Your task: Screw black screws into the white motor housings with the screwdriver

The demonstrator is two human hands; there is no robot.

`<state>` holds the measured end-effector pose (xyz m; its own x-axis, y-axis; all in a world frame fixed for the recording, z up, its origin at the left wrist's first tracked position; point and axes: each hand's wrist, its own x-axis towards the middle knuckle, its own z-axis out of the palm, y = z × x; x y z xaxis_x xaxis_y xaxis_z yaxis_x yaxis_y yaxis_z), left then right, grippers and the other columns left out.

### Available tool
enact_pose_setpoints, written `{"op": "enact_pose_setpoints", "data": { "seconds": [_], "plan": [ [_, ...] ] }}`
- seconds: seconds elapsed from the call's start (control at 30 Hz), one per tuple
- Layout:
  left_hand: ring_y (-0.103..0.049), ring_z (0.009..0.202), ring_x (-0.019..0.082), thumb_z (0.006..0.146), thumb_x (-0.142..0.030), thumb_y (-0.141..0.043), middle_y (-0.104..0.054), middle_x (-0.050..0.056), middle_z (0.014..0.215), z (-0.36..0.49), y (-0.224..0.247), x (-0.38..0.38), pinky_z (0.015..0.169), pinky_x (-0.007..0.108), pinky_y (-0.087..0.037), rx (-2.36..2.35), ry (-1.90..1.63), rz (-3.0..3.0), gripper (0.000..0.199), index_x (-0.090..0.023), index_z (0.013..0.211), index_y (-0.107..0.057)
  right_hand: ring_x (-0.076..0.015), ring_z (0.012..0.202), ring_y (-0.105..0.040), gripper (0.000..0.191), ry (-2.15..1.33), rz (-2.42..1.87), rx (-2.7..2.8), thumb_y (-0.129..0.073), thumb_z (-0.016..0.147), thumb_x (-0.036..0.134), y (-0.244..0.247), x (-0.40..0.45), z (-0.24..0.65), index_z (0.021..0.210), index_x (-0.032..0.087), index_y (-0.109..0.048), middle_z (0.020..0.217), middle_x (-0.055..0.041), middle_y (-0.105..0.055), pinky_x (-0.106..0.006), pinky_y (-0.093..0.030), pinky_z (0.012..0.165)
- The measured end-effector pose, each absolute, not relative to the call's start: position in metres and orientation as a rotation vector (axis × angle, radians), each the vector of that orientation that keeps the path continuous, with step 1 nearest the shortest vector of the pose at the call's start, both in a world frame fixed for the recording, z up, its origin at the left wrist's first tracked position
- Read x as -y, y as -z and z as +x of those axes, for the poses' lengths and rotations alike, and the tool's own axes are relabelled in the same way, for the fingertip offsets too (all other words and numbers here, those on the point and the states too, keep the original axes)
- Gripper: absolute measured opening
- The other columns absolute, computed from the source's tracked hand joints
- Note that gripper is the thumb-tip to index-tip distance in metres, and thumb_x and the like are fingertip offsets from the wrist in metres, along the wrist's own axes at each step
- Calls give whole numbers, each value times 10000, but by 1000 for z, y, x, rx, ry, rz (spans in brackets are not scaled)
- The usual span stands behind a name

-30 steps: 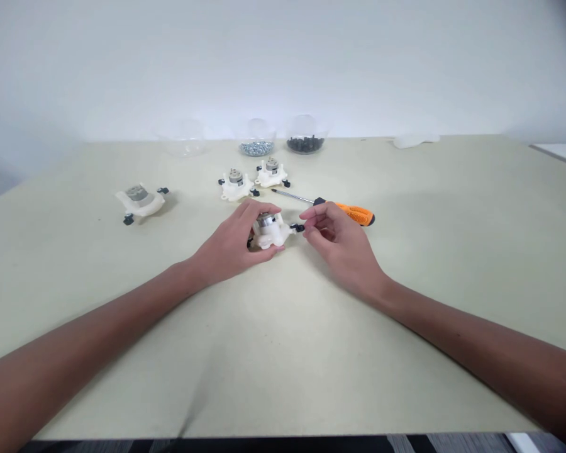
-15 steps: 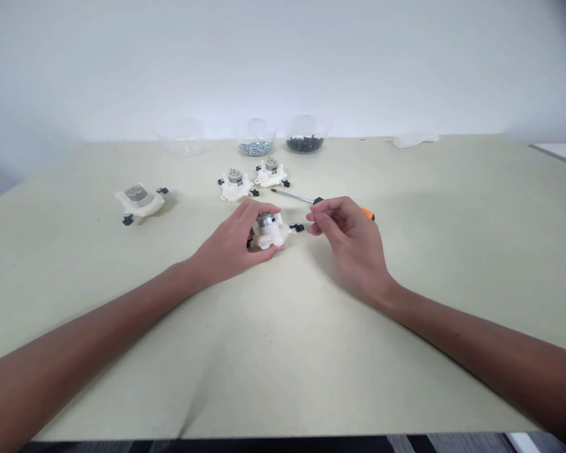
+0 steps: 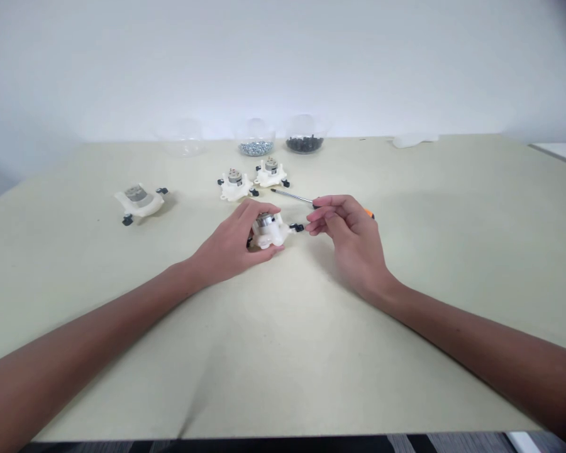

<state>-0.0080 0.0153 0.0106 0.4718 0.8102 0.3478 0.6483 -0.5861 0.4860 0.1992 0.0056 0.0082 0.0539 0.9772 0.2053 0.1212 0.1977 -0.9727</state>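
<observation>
Far left of the table (image 3: 283, 377): I read a lone housing (image 3: 139, 201) of white plastic, with a grey metal motor top and black thumbscrews on its arms, well apart from everything else.

Far edge, left of centre: a clear bowl (image 3: 182, 139) sits here, faint against the wall on my feed.

Far edge, centre: a bowl of silver screws (image 3: 256, 148) stands just beside a bowl of black screws (image 3: 304, 145).

Centre, toward the far edge: two more housings (image 3: 234, 185) sit side by side, almost touching.

Left hand (image 3: 229, 242): closed around the gripped housing (image 3: 268, 231), fingers over its top and thumb along the near side.

Gripped housing: near the table's centre, motor top up, with one black-tipped arm pointing right.

Screwdriver (image 3: 292, 199): lying past the gripped housing, steel shaft aimed left, orange handle mostly hidden behind my view of the right hand.

Right hand (image 3: 351, 236): raised just beside the black tip, fingers and thumb pinched; I cannot tell whether they hold anything.

Far edge, right: a whitish translucent piece (image 3: 414, 140), too washed out for me to name.
</observation>
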Motion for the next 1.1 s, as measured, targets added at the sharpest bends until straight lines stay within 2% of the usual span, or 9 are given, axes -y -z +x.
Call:
{"op": "enact_pose_setpoints", "data": {
  "seconds": [0.4, 0.6, 1.1],
  "plan": [
    [-556, 1039, 215, 837, -379, -622, -529, 65, 1215, -8, -10, -16, 838, 335, -494, -1232, -796, 2453, 467, -257, 1252, -444, -94, 714, -605, 179, -937, -1176, 1364, -431, 873, 142, -8, -7, 199, 981, 190, -566, 881, -9, -618, -278, -519, 737],
    [-546, 1079, 205, 842, -375, -621, -523, 54, 1227, -8, -10, -15, 843, 308, -491, -1219, -799, 2454, 471, -249, 1256, -436, -89, 711, -599, 225, -955, -1160, 1348, -411, 840, 102, -7, -7, 200, 978, 189, -566, 870, -2, -608, -276, -516, 734],
    [-552, 1041, 204, 842, -386, -615, -508, 54, 1229, -10, -10, -17, 893, 347, -485, -1200, -734, 2428, 480, -274, 1266, -419, -96, 713, -589, 223, -996, -1169, 1333, -418, 838, 111, -6, -8, 202, 981, 187, -572, 871, -10, -600, -290, -511, 732]
  ]
}}
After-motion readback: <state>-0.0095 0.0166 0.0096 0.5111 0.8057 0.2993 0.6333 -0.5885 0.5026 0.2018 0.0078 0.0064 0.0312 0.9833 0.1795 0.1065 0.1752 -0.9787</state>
